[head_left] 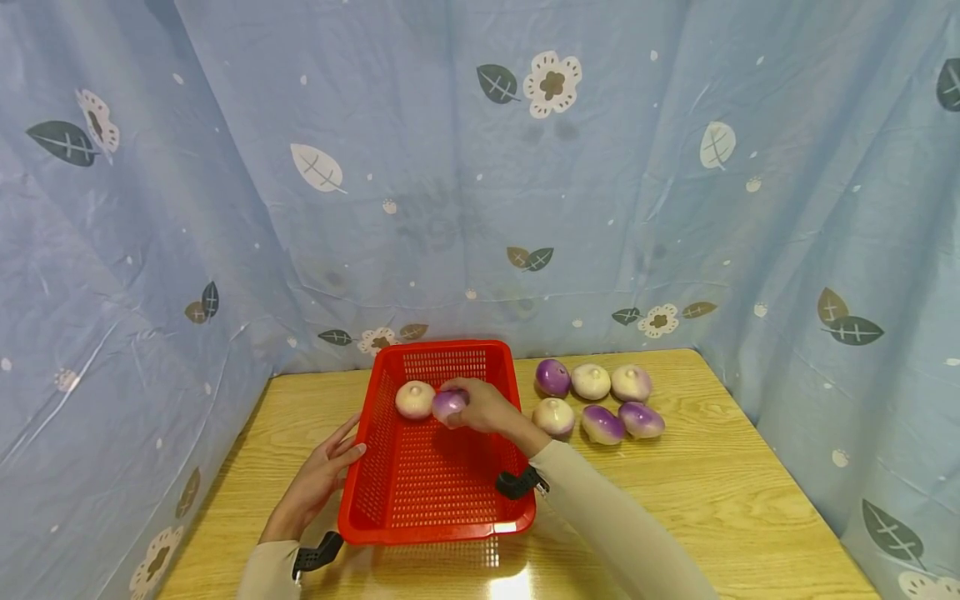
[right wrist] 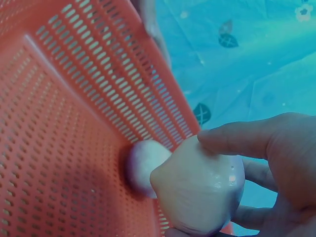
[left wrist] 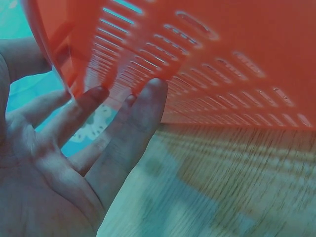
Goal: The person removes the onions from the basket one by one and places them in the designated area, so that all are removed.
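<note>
A red plastic basket [head_left: 431, 492] with slotted walls stands on the table. My left hand [head_left: 322, 477] holds its left side, the thumb over the rim and the fingers along the outer wall [left wrist: 222, 59]. Inside the basket, my right hand [head_left: 483, 406] grips a purple and white turnip [head_left: 448, 406], its pale pointed end showing in the right wrist view, thumb and fingers around its sides. Another turnip [head_left: 415, 400] lies in the basket just left of the held one, near the left wall; the held turnip partly covers it in the right wrist view.
Right of the basket, several more turnips lie in two rows, among them a purple one [head_left: 552, 377] at the back and a pale one [head_left: 553, 416] close to the basket wall. A blue patterned curtain [head_left: 465, 208] encloses the wooden table [head_left: 720, 467] at back and sides.
</note>
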`<act>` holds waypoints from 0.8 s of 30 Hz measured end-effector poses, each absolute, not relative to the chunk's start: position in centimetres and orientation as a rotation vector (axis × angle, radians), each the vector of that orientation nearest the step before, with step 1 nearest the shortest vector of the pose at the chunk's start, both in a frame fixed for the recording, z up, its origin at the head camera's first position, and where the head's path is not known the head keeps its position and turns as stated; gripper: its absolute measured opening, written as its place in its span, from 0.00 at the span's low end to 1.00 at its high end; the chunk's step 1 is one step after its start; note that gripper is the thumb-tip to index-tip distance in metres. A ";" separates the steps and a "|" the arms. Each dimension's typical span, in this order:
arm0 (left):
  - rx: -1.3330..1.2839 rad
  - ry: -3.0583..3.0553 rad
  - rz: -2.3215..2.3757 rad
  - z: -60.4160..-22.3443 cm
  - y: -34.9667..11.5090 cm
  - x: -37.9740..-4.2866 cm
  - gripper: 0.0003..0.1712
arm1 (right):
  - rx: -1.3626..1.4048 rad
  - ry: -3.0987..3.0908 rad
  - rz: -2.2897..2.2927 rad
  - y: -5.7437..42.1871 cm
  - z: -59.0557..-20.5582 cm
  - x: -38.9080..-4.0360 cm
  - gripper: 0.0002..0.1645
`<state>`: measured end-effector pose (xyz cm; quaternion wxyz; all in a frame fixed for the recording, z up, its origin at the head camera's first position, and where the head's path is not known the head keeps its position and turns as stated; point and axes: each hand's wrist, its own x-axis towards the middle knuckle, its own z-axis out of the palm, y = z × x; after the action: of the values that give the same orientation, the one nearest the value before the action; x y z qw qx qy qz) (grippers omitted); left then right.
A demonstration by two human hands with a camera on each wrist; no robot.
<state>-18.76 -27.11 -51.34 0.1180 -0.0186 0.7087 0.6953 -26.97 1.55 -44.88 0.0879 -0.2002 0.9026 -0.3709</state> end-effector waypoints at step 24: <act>-0.048 2.074 2.026 -51.5 -27.3 -18.9 0.36 | -0.660 2.688 -1.199 4.0 -44.5 -24.6 0.33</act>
<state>-18.89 -27.31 -51.47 0.1205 -0.0165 0.7100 0.6936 -24.57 3.96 -44.47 0.0625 -0.2183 0.8895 -0.3966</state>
